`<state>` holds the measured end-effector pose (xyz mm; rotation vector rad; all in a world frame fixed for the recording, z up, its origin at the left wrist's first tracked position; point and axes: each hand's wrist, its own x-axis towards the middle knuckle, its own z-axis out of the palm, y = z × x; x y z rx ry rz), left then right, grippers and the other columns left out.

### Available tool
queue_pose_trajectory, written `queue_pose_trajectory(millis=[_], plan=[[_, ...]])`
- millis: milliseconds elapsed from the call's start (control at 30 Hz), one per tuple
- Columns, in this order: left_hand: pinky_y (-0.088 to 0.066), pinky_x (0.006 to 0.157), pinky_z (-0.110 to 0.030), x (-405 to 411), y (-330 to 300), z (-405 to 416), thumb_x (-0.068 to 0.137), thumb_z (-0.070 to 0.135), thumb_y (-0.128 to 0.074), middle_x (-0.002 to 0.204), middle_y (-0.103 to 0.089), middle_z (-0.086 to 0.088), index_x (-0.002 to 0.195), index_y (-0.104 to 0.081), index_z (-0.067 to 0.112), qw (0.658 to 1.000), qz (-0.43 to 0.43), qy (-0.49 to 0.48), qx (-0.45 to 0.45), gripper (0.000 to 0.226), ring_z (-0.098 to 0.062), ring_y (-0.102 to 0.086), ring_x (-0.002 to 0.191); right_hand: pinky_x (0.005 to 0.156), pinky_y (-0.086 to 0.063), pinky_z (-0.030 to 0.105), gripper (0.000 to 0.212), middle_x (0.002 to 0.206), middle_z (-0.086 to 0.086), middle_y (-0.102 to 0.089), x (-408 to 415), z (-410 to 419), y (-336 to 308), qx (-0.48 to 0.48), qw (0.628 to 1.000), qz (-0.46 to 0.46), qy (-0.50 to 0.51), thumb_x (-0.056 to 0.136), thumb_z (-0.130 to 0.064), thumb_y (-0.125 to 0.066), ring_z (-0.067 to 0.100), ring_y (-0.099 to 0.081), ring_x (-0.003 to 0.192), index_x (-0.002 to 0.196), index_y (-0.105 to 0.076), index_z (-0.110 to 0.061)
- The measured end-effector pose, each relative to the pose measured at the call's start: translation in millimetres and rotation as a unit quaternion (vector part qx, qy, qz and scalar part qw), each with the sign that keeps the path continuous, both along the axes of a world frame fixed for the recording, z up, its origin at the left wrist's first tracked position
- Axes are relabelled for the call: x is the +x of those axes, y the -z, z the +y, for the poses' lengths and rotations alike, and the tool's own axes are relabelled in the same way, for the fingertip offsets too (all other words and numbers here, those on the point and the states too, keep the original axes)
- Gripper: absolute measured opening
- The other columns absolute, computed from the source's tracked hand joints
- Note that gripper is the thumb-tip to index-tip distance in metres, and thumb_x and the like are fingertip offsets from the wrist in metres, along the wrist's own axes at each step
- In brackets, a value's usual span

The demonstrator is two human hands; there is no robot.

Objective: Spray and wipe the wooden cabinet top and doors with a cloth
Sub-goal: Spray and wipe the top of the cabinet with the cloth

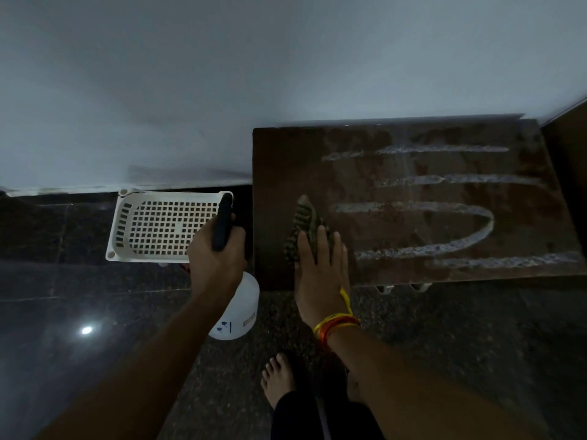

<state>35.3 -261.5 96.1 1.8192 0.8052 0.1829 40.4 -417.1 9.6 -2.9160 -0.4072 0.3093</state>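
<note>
Cabinet top, foam-streaked; right hand flattens patterned cloth.

Left hand is curled tight around a dark handle, arm stretched forward from lower left. Right hand is laid flat, fingers straight and pressed down, wrist wrapped in yellow and red threads. A bare foot is seen below.

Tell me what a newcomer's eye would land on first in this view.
First, the pale zigzag spray trails snaking across the dark wooden cabinet top. Next, the right hand pressing a patterned cloth flat at the top's near left corner, while the left hand grips a white spray bottle just left of the cabinet. Behind it, a white perforated basket sits on the floor.
</note>
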Motion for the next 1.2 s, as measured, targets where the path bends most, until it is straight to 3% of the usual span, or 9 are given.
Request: queue_pose_trajectory(millis=[167, 333, 567, 767, 933, 1067, 1200], plan=[[-0.046, 0.041, -0.023, -1, -5, -12, 0.093, 0.01, -0.055, 0.066, -0.055, -0.021, 0.077, -0.057, 0.014, 0.999, 0.013, -0.013, -0.042, 0.016, -0.023, -0.054, 0.052, 0.114, -0.01, 0.05, 0.054, 0.154, 0.016, -0.025, -4, -39, -2, -0.013, 1.0, 0.013, -0.01, 0.094, -0.032, -0.044, 0.043, -0.018, 0.141, 0.146, -0.03, -0.02], [-0.046, 0.05, -0.034, 4, -4, -30, 0.092, 0.011, -0.054, 0.066, -0.056, -0.022, 0.084, -0.06, 0.001, 0.997, 0.009, -0.011, -0.074, 0.015, -0.028, -0.053, 0.054, 0.117, 0.001, 0.049, 0.054, 0.157, 0.014, -0.015, 16, -33, 2, 0.007, 1.0, 0.012, -0.023, 0.099, -0.032, -0.038, 0.042, -0.005, 0.144, 0.15, -0.021, -0.022], [-0.044, 0.044, -0.027, 2, -5, -51, 0.094, 0.013, -0.053, 0.064, -0.054, -0.02, 0.075, -0.055, 0.011, 0.997, 0.023, -0.009, -0.068, 0.018, -0.027, -0.053, 0.053, 0.118, -0.003, 0.051, 0.054, 0.158, 0.014, -0.011, 21, -33, 0, 0.032, 0.999, 0.017, -0.012, 0.1, -0.033, -0.035, 0.042, -0.001, 0.144, 0.15, -0.018, -0.021], [-0.048, 0.054, -0.037, 6, -13, -62, 0.092, 0.011, -0.054, 0.061, -0.053, -0.013, 0.074, -0.055, 0.017, 0.997, 0.021, -0.012, -0.078, 0.019, -0.027, -0.053, 0.054, 0.115, -0.017, 0.055, 0.054, 0.154, 0.016, -0.026, -3, -52, -3, 0.013, 1.0, 0.023, -0.009, 0.095, -0.033, -0.039, 0.045, -0.019, 0.141, 0.146, -0.03, -0.019], [-0.05, 0.054, -0.04, 12, -6, -68, 0.091, 0.014, -0.054, 0.059, -0.055, -0.014, 0.072, -0.056, 0.019, 0.998, 0.023, -0.008, -0.062, 0.02, -0.028, -0.055, 0.052, 0.115, 0.004, 0.048, 0.054, 0.159, 0.012, -0.01, 30, -42, 1, 0.029, 1.0, 0.007, -0.01, 0.1, -0.031, -0.037, 0.041, 0.0, 0.144, 0.15, -0.019, -0.022], [-0.047, 0.052, -0.036, 18, -4, -73, 0.091, 0.015, -0.054, 0.056, -0.053, -0.013, 0.068, -0.055, 0.016, 0.997, 0.03, -0.017, -0.063, 0.023, -0.029, -0.055, 0.051, 0.116, 0.003, 0.048, 0.055, 0.159, 0.012, -0.01, 44, -41, 2, 0.033, 0.999, 0.006, -0.008, 0.1, -0.03, -0.037, 0.04, 0.0, 0.145, 0.15, -0.018, -0.022], [-0.051, 0.055, -0.041, 26, -8, -72, 0.091, 0.018, -0.054, 0.055, -0.052, -0.008, 0.067, -0.054, 0.016, 0.996, 0.042, -0.022, -0.071, 0.024, -0.026, -0.055, 0.05, 0.116, -0.007, 0.052, 0.056, 0.156, 0.015, -0.02, 21, -53, -3, 0.036, 0.999, 0.017, 0.006, 0.097, -0.03, -0.045, 0.044, -0.01, 0.143, 0.149, -0.026, -0.019]])
